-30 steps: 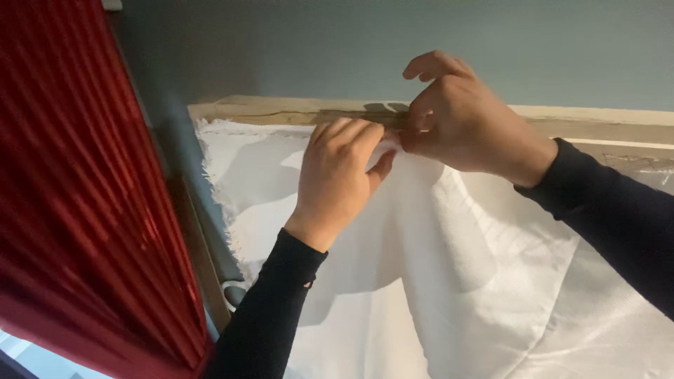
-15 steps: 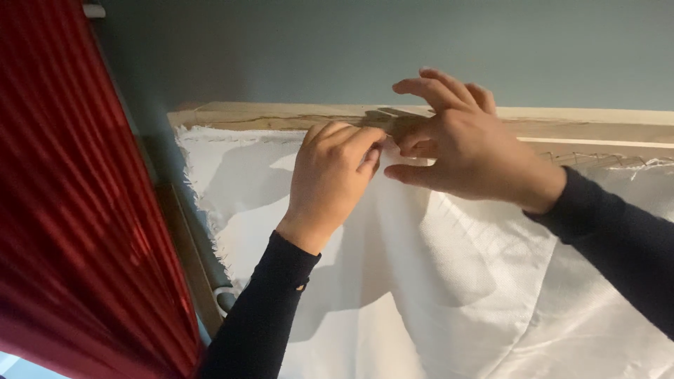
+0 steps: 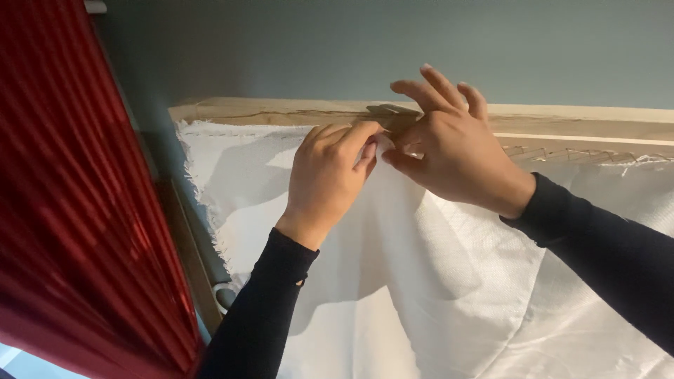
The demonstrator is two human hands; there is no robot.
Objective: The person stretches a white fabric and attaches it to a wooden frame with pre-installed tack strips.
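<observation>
Two hands up at the wooden beam (image 3: 281, 112), both mine, both in dark sleeves. White cloth (image 3: 435, 281) hangs from under the beam and falls in loose folds below it; its top edge runs along the beam's lower face, frayed at the corner nearest the red curtain (image 3: 77, 210).

Left hand (image 3: 330, 179): just below the beam, fingers curled, thumb and forefinger pressed together on a small pinch of the cloth's top edge. Grip narrow, closed on the cloth.

Right hand (image 3: 449, 151): touching the beam, just beside the left hand, fingertips nearly meeting it. Thumb and a lower finger hold the same bunched bit of cloth; the upper fingers are spread and lifted across the beam's face. Grip narrow at thumb and finger, holding cloth, the rest of the hand open.

Cloth between the two hands is gathered into a little peak right under the beam. Below that point a long fold runs down. Cannot tell what fixes the cloth to the wood under my fingers; that spot is hidden.

Along the beam beyond my right hand, the cloth edge sits lower and a strip of bare wood shows above it. Blue-grey wall (image 3: 351, 49) above the beam. Red curtain hangs well to the side of the beam's end.
</observation>
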